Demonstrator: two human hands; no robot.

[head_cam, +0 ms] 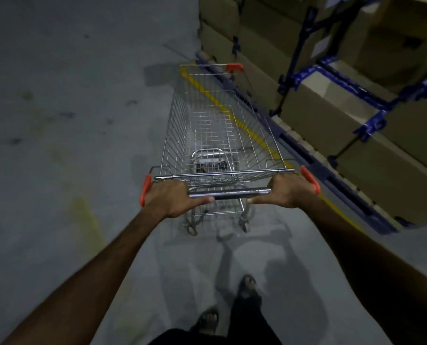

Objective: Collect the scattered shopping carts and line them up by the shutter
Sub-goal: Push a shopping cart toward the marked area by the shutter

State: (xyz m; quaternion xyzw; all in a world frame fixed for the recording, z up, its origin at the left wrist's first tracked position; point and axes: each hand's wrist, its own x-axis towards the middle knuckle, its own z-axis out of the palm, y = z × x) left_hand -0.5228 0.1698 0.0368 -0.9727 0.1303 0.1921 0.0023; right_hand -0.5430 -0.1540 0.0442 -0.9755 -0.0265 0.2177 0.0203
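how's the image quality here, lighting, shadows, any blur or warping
Head view: dim, bluish light; soft shadows of the cart and person fall on the floor toward the camera; the boxes and blue rack at right are smeared by motion blur; wide-angle warping stretches the forearms; both hands, left and right, look fairly sharp.

floor (58, 95): grey concrete, yellow line (215, 100) | right: blue racking (336, 68), cardboard boxes (331, 113) | dim

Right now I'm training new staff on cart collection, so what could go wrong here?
The shopping cart runs close beside the blue rack of cardboard boxes; drifting right could clip it. Both hands grip the handle near its ends, beside the rack. The feet wear open sandals behind the wheels.
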